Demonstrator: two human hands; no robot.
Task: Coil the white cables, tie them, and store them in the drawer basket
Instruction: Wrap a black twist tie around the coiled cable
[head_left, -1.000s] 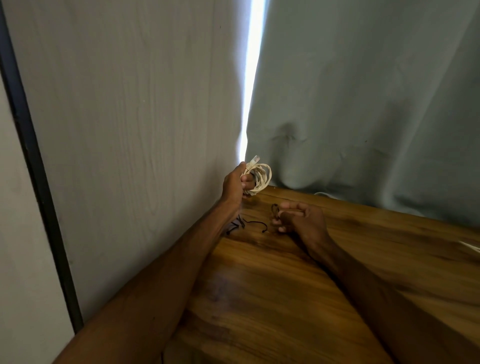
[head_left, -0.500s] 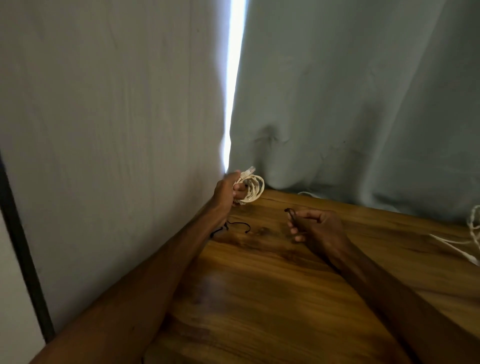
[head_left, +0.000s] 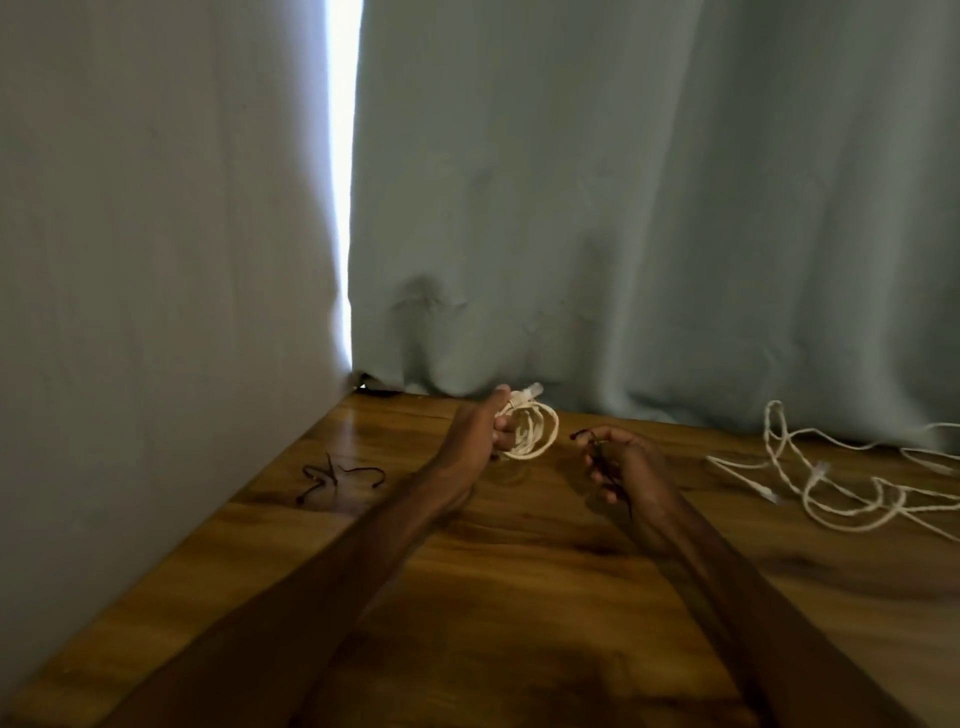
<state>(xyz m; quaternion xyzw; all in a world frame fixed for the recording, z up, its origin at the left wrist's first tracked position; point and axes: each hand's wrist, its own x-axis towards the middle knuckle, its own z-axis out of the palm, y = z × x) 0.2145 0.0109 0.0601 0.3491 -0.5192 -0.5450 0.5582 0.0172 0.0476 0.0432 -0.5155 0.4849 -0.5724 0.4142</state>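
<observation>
- The view swings right, so the loose white cables (head_left: 831, 483) now show on the tabletop (head_left: 519, 597).
- The left hand (head_left: 480, 431) carries the coiled cable (head_left: 535, 434) rightward, away from the dark ties (head_left: 337, 478).
- The right hand (head_left: 621, 462) lifts one tie (head_left: 589, 441) toward the coil.

A glossy brown wooden table (head_left: 519, 597) fills the near ground. Pale grey-green fabric curtains (head_left: 623, 208) hang at its far edge, a bright gap (head_left: 345, 156) between them at left.

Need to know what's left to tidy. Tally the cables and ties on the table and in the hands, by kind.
Coiled white cable, in the left hand: 1
Loose white cables, tangled, number unclear: at least 1
Dark tie, in the right hand: 1
Dark ties on the table: about 2
Total: about 5
</observation>
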